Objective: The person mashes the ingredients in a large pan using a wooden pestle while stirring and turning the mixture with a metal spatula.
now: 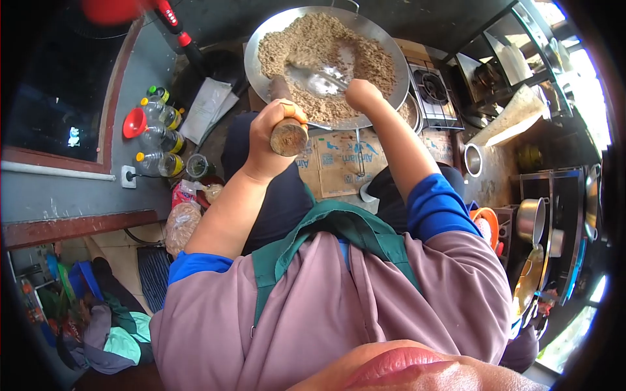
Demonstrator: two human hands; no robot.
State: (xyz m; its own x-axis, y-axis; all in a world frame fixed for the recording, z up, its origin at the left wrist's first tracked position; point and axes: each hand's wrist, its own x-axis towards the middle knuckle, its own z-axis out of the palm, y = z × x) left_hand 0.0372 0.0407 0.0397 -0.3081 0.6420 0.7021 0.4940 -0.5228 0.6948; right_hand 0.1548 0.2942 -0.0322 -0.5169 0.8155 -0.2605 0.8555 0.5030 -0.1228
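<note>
A wide metal pan (259,81) holds a brown crumbly mass (375,58), with whitish, shiny patches of its bottom showing through. My left hand (279,124) is wrapped round a thick wooden pestle (289,137) at the pan's near-left rim. The pestle's round butt faces me, and its far end reaches over the mass. Over the right part of the pan, my right hand (363,96) is closed round the handle of a metal spatula (332,79). The spatula's blade lies partly in the mass, left of the bare patch, and is hard to make out.
Bottles (153,137) and a red funnel (135,122) stand along the left wall. A gas stove (432,91) is right of the pan. Flattened cardboard (339,166) lies below the pan. Pots (531,218) and an orange basket (486,221) are on the right.
</note>
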